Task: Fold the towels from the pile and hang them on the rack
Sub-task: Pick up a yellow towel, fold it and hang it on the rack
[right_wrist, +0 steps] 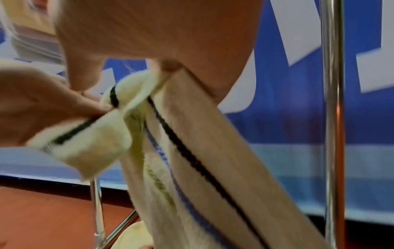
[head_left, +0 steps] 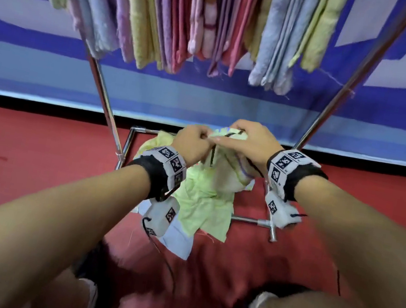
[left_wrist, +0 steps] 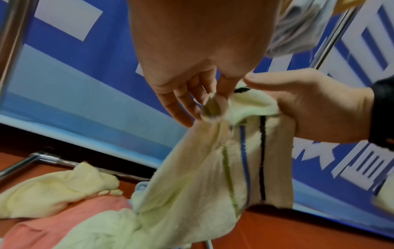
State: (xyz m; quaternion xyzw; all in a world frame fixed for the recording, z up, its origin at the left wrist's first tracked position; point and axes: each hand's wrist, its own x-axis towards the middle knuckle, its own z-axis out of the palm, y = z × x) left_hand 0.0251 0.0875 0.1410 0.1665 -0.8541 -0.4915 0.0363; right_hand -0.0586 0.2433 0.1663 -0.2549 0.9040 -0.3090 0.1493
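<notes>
**Both hands pinch one striped towel above the pile**

The left hand (head_left: 193,142) and right hand (head_left: 248,141) pinch the top edge of a striped towel (left_wrist: 251,161). Its lower end is hidden among the pile (head_left: 204,203) on the red floor (head_left: 32,164). Motion blur softens the fingertips. Hung towels (head_left: 167,11) crowd the rack (head_left: 104,93) above; the rail is cut off.

A staged indoor hall: printed banner (head_left: 49,67) backdrop, red carpet (head_left: 34,151).
</notes>
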